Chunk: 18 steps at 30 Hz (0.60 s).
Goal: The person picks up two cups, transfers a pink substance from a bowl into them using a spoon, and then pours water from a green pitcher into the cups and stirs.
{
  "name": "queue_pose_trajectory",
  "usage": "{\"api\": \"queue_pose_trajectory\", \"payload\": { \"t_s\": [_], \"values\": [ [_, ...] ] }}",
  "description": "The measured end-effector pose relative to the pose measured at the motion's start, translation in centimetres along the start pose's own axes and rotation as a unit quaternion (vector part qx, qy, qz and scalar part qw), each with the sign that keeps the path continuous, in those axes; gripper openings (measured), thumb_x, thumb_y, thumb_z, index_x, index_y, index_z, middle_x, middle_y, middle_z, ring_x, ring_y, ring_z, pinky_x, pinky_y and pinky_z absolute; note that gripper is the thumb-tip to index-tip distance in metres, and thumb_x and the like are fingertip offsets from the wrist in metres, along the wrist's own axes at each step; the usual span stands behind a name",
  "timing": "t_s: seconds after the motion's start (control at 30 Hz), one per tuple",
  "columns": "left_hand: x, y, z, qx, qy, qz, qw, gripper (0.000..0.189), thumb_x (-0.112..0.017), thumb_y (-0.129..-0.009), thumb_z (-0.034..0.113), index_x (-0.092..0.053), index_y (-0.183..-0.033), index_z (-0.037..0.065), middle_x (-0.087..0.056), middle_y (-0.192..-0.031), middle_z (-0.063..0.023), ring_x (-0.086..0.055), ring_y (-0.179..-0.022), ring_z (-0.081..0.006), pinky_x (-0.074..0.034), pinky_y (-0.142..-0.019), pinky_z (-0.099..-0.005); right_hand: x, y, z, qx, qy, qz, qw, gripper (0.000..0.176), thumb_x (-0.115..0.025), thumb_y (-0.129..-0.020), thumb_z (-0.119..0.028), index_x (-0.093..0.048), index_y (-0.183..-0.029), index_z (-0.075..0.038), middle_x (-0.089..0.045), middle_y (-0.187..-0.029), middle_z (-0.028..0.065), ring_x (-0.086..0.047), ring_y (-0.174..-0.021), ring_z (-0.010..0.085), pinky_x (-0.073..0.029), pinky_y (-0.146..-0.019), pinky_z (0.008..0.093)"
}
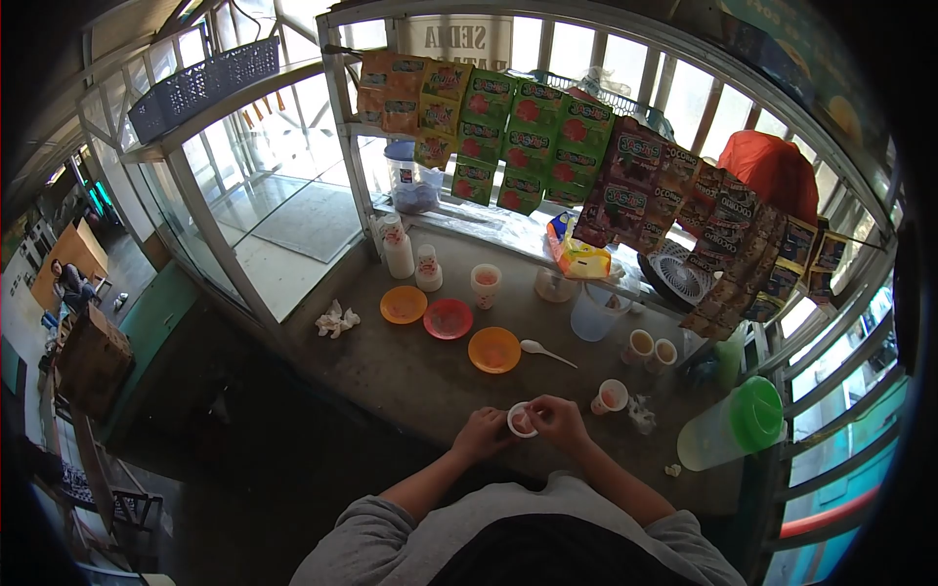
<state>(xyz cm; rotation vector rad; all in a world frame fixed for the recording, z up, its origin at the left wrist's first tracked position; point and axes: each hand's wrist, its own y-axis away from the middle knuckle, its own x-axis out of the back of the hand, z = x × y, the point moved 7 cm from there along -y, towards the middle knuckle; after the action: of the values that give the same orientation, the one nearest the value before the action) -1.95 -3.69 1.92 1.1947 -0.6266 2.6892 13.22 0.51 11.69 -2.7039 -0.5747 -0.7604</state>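
Close to my body, a small white cup (521, 420) with something pinkish inside is tilted so that its opening faces me. My left hand (480, 435) grips the cup from the left side. The fingers of my right hand (555, 422) are pinched together at the cup's right rim; whatever is between them is too small to make out. Just right of my hands stands another cup (611, 396) with reddish contents, beside a crumpled clear plastic piece (641, 414). Beyond my hands lie an orange plate (493, 350) and a white spoon (549, 353).
Further back are a red plate (447, 319), another orange plate (403, 305), stacked cups (396, 249) and a clear container (598, 314). A green-lidded pitcher (728, 425) stands at right. Sachet strips (532, 137) hang above the counter (381, 366). A person (73, 283) sits far left.
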Motion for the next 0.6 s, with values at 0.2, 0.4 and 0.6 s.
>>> {"api": "queue_pose_trajectory", "payload": {
  "t_s": [0.2, 0.4, 0.6],
  "values": [
    [0.2, 0.2, 0.1, -0.004, -0.005, 0.01, 1.0, 0.047, -0.079, -0.082, 0.035, -0.065, -0.119, 0.009, -0.069, -0.114, -0.0114, -0.063, -0.112, -0.0312, -0.046, -0.099, -0.0445, 1.3, 0.2, -0.2, 0.061, 0.024, 0.085, 0.994, 0.011, -0.068, -0.086, -0.005, -0.071, -0.097, -0.003, -0.074, -0.084, 0.0121, -0.075, -0.078, 0.0221, -0.057, -0.071, 0.0316],
    [0.4, 0.2, 0.3, -0.002, -0.002, 0.009, 1.0, 0.047, -0.079, -0.082, 0.034, -0.065, -0.118, 0.009, -0.069, -0.113, -0.0113, -0.063, -0.11, -0.0312, -0.046, -0.098, -0.0443, 1.6, 0.0, 0.1, 0.039, 0.001, 0.1, 0.994, 0.013, -0.068, -0.087, -0.005, -0.071, -0.099, -0.003, -0.074, -0.085, 0.0131, -0.075, -0.079, 0.0236, -0.057, -0.072, 0.0329],
    [0.3, 0.1, 0.2, 0.003, 0.009, 0.002, 1.0, 0.047, -0.078, -0.082, 0.035, -0.065, -0.119, 0.009, -0.069, -0.114, -0.0114, -0.062, -0.112, -0.0311, -0.046, -0.098, -0.0443, 1.7, -0.2, -0.1, 0.021, 0.031, 0.098, 0.995, 0.011, -0.067, -0.087, -0.004, -0.07, -0.098, -0.002, -0.074, -0.085, 0.0128, -0.075, -0.079, 0.0236, -0.057, -0.074, 0.033]
  ]
}}
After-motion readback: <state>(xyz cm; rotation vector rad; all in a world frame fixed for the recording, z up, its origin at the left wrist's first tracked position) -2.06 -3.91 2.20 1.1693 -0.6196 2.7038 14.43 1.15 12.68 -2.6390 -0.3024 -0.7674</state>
